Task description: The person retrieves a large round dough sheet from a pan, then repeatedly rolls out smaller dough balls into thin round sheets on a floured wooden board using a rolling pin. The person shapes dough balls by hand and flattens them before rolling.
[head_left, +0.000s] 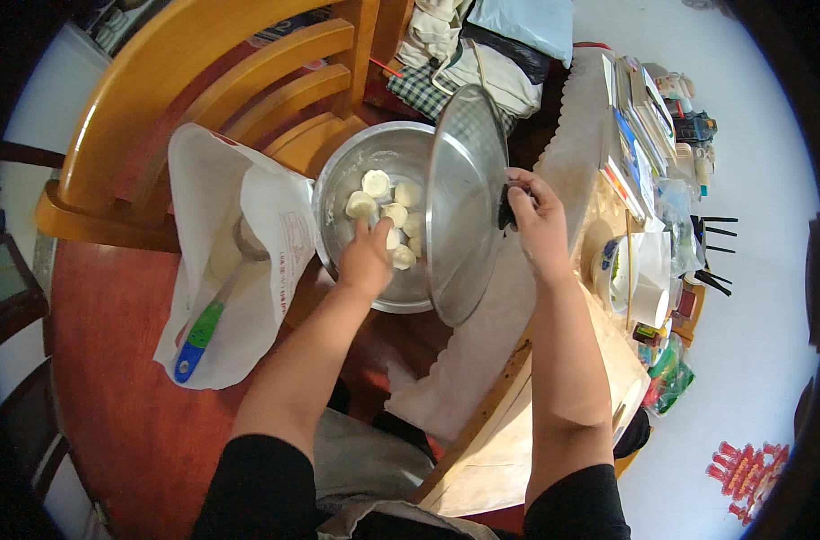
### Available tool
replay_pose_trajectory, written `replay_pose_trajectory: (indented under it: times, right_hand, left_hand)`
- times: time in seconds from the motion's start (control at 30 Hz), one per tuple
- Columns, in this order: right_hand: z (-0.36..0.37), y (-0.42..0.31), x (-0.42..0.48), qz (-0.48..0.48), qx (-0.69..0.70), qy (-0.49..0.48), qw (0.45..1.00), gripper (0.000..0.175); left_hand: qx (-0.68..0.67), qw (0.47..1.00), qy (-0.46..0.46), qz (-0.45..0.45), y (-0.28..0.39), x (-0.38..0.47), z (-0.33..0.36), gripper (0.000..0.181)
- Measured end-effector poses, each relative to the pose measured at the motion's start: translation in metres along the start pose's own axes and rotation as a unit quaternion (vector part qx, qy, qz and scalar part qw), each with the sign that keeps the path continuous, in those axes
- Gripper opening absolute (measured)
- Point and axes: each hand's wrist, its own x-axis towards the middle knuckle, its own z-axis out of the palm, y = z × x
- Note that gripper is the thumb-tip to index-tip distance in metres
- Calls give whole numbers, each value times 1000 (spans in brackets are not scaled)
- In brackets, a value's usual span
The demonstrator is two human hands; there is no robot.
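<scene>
Several pale dough pieces (394, 215) lie clustered in a stainless steel bowl (331, 162) that rests on a wooden chair. My left hand (367, 260) reaches into the bowl, its thumb and forefinger at the dough. Whether a piece is pinched between them cannot be made out. My right hand (539, 219) grips the black knob (508, 206) of a see-through lid (467, 216) with a metal rim. The lid is tilted almost on edge over the bowl's right side and hides part of it.
Left of the bowl stands an open white flour bag (292, 236), holding a scoop with a green and blue handle (201, 341). The chair back (123, 121) rises behind. At right, a table (491, 466) bears a patterned bowl (611, 273), paper cups (653, 307) and books (629, 162).
</scene>
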Motion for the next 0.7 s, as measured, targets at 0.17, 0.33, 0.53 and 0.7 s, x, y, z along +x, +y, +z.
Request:
replay_pose_trajectory:
  times: [0.17,0.33,0.53,0.7]
  right_hand:
    - [39,21,7,-62,-209,18,976,34]
    - [94,50,4,-64,-310,28,948,34]
    - [145,69,2,-51,-360,36,931,32]
    - [150,82,1,-61,-354,55,932,33]
  left_hand:
    - [-615,751,11,-240,8,-91,-26,37]
    - [-755,587,-96,-277,-18,-159,-47,40]
    - [-800,550,-102,-219,-7,-188,-70,28]
    - [-789,571,-96,-203,-8,-202,-65,22]
